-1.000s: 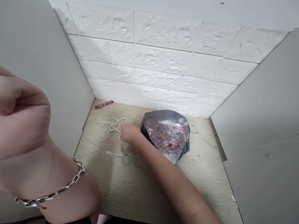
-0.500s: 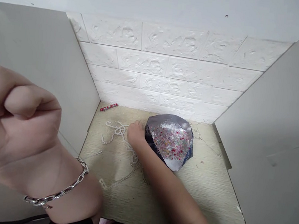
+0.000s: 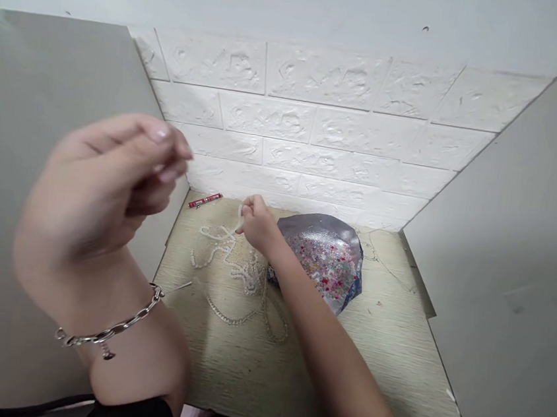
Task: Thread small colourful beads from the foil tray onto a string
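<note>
My left hand (image 3: 127, 179) is raised close to the camera on the left, above the table, with thumb and fingertips pinched together. Whatever it may hold is too small to make out. Over the back of the table my right hand (image 3: 256, 223) is closed with its fingertips on a whitish strand (image 3: 240, 215). White bead strands (image 3: 227, 246) lie just below and left of that hand, with a heap of pale beads (image 3: 250, 277) nearer to me. Right of the hand sits an open silvery bag (image 3: 314, 224) of mixed red, pink and clear beads (image 3: 335, 264), partly covered by my right forearm.
A red narrow packet (image 3: 205, 201) lies at the back left. Chain-like strands (image 3: 231, 320) curve across the wooden tabletop (image 3: 232, 369). A thin white stick (image 3: 179, 288) is near the left edge. Grey panels (image 3: 520, 227) flank both sides, and a white brick-patterned wall (image 3: 287, 123) closes the back.
My left hand has moved right and turned, its fist now a fingertip pinch. The right hand has lifted slightly toward the wall with a whitish strand, uncovering more of the beads and chains.
</note>
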Available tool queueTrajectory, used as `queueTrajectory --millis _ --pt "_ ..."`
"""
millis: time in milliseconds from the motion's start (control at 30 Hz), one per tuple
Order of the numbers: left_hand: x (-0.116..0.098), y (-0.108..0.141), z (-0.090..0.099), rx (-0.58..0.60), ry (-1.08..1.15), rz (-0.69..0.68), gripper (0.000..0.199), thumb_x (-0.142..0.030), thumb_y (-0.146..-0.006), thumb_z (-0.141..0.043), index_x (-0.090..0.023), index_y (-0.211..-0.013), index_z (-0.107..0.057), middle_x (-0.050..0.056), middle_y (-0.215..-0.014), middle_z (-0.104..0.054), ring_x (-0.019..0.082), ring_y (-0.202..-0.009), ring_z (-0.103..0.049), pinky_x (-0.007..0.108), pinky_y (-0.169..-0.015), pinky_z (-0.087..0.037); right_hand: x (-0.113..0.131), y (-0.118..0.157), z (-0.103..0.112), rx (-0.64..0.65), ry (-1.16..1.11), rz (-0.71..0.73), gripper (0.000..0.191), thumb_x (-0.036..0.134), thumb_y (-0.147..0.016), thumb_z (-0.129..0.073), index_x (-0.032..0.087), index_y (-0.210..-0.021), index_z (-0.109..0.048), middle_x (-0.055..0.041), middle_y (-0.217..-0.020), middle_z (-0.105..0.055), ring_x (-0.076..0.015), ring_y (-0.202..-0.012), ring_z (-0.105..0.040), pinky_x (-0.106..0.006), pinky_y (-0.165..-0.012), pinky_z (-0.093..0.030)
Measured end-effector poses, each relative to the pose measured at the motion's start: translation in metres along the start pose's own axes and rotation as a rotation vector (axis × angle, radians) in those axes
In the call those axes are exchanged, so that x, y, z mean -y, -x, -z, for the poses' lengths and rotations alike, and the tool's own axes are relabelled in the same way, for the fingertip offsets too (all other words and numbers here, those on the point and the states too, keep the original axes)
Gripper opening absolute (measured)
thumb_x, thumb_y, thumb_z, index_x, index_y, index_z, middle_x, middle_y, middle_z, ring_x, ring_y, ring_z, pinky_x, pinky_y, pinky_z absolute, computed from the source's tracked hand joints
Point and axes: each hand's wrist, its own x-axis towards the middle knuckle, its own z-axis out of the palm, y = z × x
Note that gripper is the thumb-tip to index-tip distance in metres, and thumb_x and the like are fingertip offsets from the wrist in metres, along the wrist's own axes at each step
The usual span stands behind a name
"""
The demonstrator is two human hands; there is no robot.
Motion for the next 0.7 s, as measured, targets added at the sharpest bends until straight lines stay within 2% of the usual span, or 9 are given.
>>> queueTrajectory --millis 67,167,200,267,367,433,500,633,700 --pt "-0.003 -0.005 -0.008 0.07 -0.195 0.063 0.02 -0.037 -0.073 -0.05 -0.017 -0.069 -0.052 -0.003 -0.061 -0.043 0.001 -0.042 -0.024 0.017 -0.038 -0.016 0.009 0.001 0.007 0.038 -0.156 -0.033 0.011 0.021 -0.082 -0.025 0.019 -0.079 -0.035 0.0014 -0.077 -0.049 -0.0046 -0.046 -0.046 -0.02 -0.051 -0.038" --pt "0.006 -0.02 -0.018 0.172 -0.468 0.16 0.023 -0.038 -0.075 -0.046 -0.017 -0.073 -0.057 -0.003 -0.055 -0.04 0.002 -0.043 -0.026 0.017 -0.04 -0.02 0.017 0.002 0.015 0.074 -0.351 -0.047 0.009 0.022 -0.082 -0.026 0.019 -0.08 -0.034 0.0014 -0.08 -0.052 -0.0017 -0.041 -0.041 -0.018 -0.048 -0.039" --pt "0.011 -0.025 -0.021 0.22 -0.502 0.163 0.024 -0.038 -0.076 -0.045 -0.018 -0.076 -0.057 -0.003 -0.054 -0.04 0.003 -0.044 -0.026 0.018 -0.041 -0.021 0.018 0.003 0.018 0.08 -0.409 -0.05 0.008 0.022 -0.083 -0.027 0.019 -0.08 -0.034 0.0009 -0.082 -0.053 -0.0015 -0.041 -0.041 -0.018 -0.048 -0.04" --pt "0.024 -0.035 -0.025 0.391 -0.503 0.164 0.026 -0.04 -0.075 -0.044 -0.017 -0.076 -0.057 -0.003 -0.054 -0.04 0.005 -0.044 -0.027 0.018 -0.041 -0.02 0.019 0.003 0.022 0.073 -0.51 -0.06 0.007 0.023 -0.083 -0.028 0.019 -0.081 -0.034 0.0002 -0.082 -0.053 -0.001 -0.04 -0.041 -0.019 -0.049 -0.041" --pt "0.038 -0.044 -0.028 0.583 -0.478 0.187 0.028 -0.042 -0.074 -0.044 -0.017 -0.075 -0.056 -0.003 -0.052 -0.037 0.005 -0.042 -0.025 0.019 -0.04 -0.018 0.018 0.001 0.027 0.031 -0.578 -0.081 0.007 0.022 -0.083 -0.031 0.018 -0.079 -0.036 0.003 -0.07 -0.048 -0.0003 -0.038 -0.036 -0.02 -0.052 -0.044" --pt "0.043 -0.046 -0.027 0.603 -0.477 0.205 0.03 -0.044 -0.074 -0.042 -0.018 -0.079 -0.056 -0.003 -0.05 -0.035 0.005 -0.041 -0.023 0.019 -0.039 -0.016 0.018 0.001 0.03 0.02 -0.595 -0.094 0.008 0.021 -0.082 -0.032 0.018 -0.078 -0.037 0.0052 -0.062 -0.042 -0.0004 -0.038 -0.034 -0.021 -0.054 -0.045" --pt "0.043 -0.046 -0.026 0.568 -0.489 0.194 0.033 -0.045 -0.075 -0.039 -0.018 -0.082 -0.056 -0.003 -0.051 -0.037 0.005 -0.041 -0.024 0.019 -0.039 -0.017 0.019 0.0 0.031 0.015 -0.617 -0.092 0.008 0.021 -0.083 -0.032 0.018 -0.077 -0.036 0.0061 -0.059 -0.039 -0.0005 -0.038 -0.033 -0.02 -0.055 -0.046" --pt "0.041 -0.046 -0.023 0.43 -0.573 0.138 0.036 -0.047 -0.074 -0.039 -0.017 -0.082 -0.058 -0.001 -0.061 -0.05 0.006 -0.048 -0.034 0.018 -0.044 -0.025 0.024 0.002 0.034 -0.01 -0.68 -0.063 0.007 0.02 -0.084 -0.03 0.019 -0.08 -0.036 0.0048 -0.067 -0.045 0.0004 -0.037 -0.032 -0.021 -0.057 -0.046" --pt "0.042 -0.046 -0.024 0.485 -0.603 0.146 0.035 -0.045 -0.074 -0.04 -0.018 -0.081 -0.059 0.0 -0.065 -0.053 0.007 -0.051 -0.037 0.018 -0.045 -0.027 0.026 0.002 0.036 -0.005 -0.683 -0.041 0.006 0.02 -0.084 -0.03 0.019 -0.085 -0.036 0.0028 -0.074 -0.049 0.0007 -0.038 -0.033 -0.02 -0.055 -0.045"
